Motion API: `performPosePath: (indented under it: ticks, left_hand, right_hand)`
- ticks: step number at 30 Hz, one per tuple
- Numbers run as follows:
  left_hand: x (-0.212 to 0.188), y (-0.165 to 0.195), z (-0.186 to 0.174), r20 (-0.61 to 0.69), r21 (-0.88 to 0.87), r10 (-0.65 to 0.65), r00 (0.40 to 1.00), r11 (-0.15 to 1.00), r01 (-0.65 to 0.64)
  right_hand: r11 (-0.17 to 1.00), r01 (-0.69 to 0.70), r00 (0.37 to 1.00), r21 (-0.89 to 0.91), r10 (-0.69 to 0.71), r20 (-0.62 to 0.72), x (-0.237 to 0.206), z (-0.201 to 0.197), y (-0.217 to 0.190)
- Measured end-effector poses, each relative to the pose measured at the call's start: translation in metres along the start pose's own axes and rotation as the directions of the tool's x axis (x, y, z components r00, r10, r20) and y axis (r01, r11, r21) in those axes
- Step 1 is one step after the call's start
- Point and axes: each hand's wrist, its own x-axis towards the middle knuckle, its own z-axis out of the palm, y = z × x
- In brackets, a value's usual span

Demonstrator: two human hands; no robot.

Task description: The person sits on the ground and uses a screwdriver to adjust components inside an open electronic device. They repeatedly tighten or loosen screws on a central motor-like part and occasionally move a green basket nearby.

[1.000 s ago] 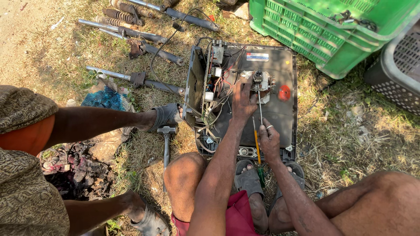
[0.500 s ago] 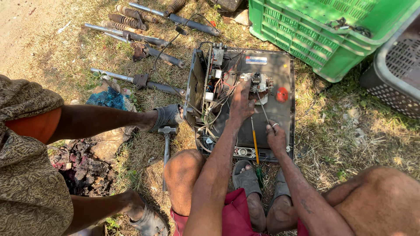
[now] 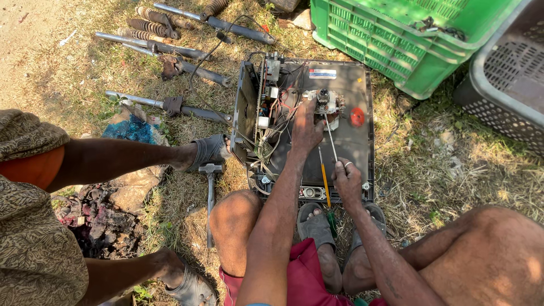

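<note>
Right hand [image 3: 347, 180] closed around thin metal screwdriver shaft [image 3: 330, 137], long axis running up-screen to small grey motor part [image 3: 326, 101]; left hand [image 3: 306, 127] nearer, fingers pressed flat beside it.

Upper left: shock absorber rods and springs [image 3: 170, 34] lie scattered on the grass, leaving narrow gaps between them.
Centre: the opened appliance casing [image 3: 354, 141] is crowded on its left half with tangled wires [image 3: 272, 130]; its right half is bare panel.
Left of casing: another person's sandalled foot [image 3: 209, 150] presses on the wall, and a hammer [image 3: 210, 192] lies just below it.
Upper right: green crate [image 3: 396, 39] and grey basket [image 3: 504, 79] block that side.
Right centre: open grass [image 3: 442, 164] beside the casing.
Bottom: the person's knees and sandals close in.
</note>
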Motion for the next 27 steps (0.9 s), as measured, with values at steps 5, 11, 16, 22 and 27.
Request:
performPosePath:
  ticks: [5, 11, 16, 22, 27]
  left_hand:
    - [0.000, 0.003, -0.001, -0.034, -0.043, -0.015, 0.999, 0.999, 0.013]
    - [-0.002, -0.001, 0.002, 0.001, -0.034, -0.086, 0.996, 0.996, 0.086]
    - [-0.005, -0.007, 0.005, -0.016, -0.037, -0.063, 0.998, 0.997, 0.063]
    - [-0.008, -0.010, 0.008, 0.047, -0.027, -0.149, 0.988, 0.988, 0.151]
    - [-0.008, -0.010, 0.009, 0.072, -0.019, -0.186, 0.980, 0.982, 0.187]
  right_hand:
    - [0.997, 0.078, 0.997, 0.007, -0.077, -0.029, -0.005, 0.002, -0.010]
    - [0.998, -0.037, 0.999, 0.047, 0.036, 0.020, 0.005, 0.005, -0.031]
    - [0.993, -0.111, 0.993, 0.044, 0.110, 0.043, 0.007, 0.007, -0.038]
    - [0.983, -0.133, 0.990, 0.126, 0.126, 0.056, 0.014, 0.007, -0.033]
    - [0.978, -0.164, 0.986, 0.127, 0.159, 0.051, 0.019, 0.008, -0.023]
